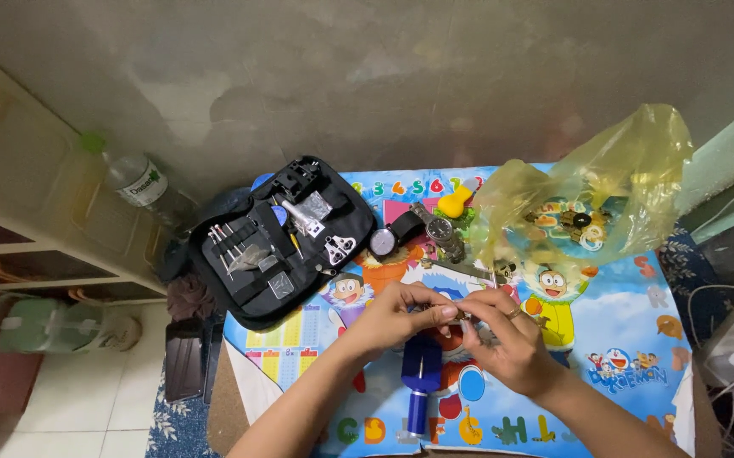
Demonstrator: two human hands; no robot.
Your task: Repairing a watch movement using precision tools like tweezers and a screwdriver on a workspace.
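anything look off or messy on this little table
Nothing is spilled or visibly broken. The black tool case lies open and hangs past the table's left edge. A crumpled yellow plastic bag slumps over small parts at the back right. Both hands, left and right, pinch a small metal piece, too small to identify.

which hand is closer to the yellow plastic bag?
Right. The right hand sits just below the yellow plastic bag, toward its lower left corner. The left hand is farther left, beyond the right hand.
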